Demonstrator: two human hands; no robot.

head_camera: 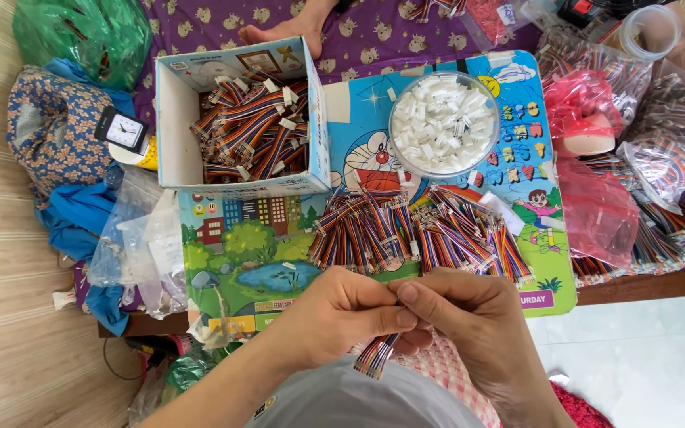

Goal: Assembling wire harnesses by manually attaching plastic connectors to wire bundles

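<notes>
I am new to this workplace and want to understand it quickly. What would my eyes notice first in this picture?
First, the left hand and right hand at the bottom centre, together pinching a short rainbow ribbon cable. Just above them, a pile of similar cables lies on a colourful cartoon board. Further up stand a round bowl of white connectors and, to its left, a cardboard box of finished cables.

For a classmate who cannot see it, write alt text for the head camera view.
Two bare hands, left hand and right hand, pinch a short multicoloured ribbon cable between their fingers. Beyond lie piles of cut ribbon cables, a round tub of white connectors and a cardboard box of more cables.
</notes>
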